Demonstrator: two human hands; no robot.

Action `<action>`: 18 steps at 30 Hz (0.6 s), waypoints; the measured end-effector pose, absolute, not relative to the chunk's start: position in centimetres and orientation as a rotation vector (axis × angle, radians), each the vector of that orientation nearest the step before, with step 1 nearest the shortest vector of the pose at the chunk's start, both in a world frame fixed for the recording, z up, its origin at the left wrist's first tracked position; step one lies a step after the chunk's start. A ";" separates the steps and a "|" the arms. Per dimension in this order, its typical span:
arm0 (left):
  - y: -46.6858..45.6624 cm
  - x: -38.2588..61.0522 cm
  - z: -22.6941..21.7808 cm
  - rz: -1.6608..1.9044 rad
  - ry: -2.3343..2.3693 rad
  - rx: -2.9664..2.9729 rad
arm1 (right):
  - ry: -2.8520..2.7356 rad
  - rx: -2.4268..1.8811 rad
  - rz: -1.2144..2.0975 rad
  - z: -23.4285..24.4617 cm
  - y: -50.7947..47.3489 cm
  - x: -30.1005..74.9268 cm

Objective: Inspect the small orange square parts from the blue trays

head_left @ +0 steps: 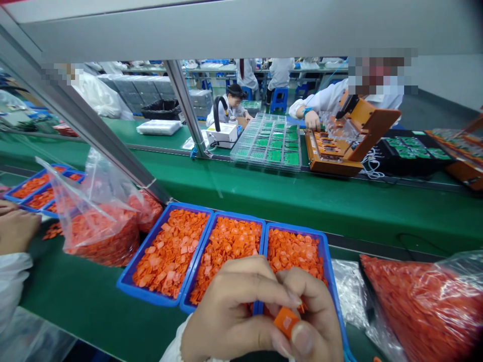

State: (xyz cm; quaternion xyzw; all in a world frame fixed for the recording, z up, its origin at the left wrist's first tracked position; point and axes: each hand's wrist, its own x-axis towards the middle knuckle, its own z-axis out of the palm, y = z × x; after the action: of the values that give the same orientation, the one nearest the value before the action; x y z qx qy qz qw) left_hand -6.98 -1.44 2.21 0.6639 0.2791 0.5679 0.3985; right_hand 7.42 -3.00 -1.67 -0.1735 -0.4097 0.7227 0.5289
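My left hand [236, 306] and my right hand [315, 306] meet over the front of the blue trays. Between their fingertips is a small orange plastic piece [286, 322] with a lighter square on its face. Both hands pinch it, the thumbs pressed close to it. Behind them stand a left tray [126, 281], a middle tray [184, 301] and a right tray [326, 251], each filled with small orange plastic pieces [171, 251]. My hands hide the near parts of the middle and right trays.
Clear bags of orange pieces stand left [101, 231] and right [422, 296]. A metal post [113, 141] slants across the left. Another person's hand [17, 229] is at far left. Across the green bench, a co-worker's hand [312, 120] touches an orange fixture [332, 161] near clear trays of green boards [269, 143].
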 end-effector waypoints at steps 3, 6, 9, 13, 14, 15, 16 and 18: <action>-1.4 -6.9 2.3 1.433 0.664 1.647 | -0.955 -0.430 1.721 -1.4 -3.0 7.3; -1.4 -6.9 2.2 1.435 0.652 1.628 | -0.951 -0.430 1.693 -1.3 -3.1 7.2; -1.4 -6.9 2.1 1.441 0.655 1.630 | -0.957 -0.382 1.720 -1.4 -3.2 7.2; -1.4 -6.8 1.8 1.441 0.644 1.636 | -0.923 -0.373 1.735 -1.6 -3.3 7.2; -1.4 -6.8 1.8 1.442 0.639 1.631 | -0.915 -0.369 1.745 -1.6 -3.3 7.1; -1.4 -6.8 1.8 1.442 0.637 1.626 | -0.913 -0.368 1.744 -1.6 -3.3 7.1; -1.4 -6.8 1.8 1.439 0.634 1.627 | -0.913 -0.370 1.736 -1.6 -3.3 7.1; -1.4 -6.8 1.8 1.435 0.631 1.634 | -0.923 -0.369 1.722 -1.6 -3.2 7.0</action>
State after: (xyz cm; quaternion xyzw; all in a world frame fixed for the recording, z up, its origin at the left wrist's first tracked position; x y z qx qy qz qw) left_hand -6.81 -1.36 1.83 0.6533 0.2525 0.5737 0.4246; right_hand 7.04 -3.19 -1.56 -0.1557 -0.3890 0.7260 0.5454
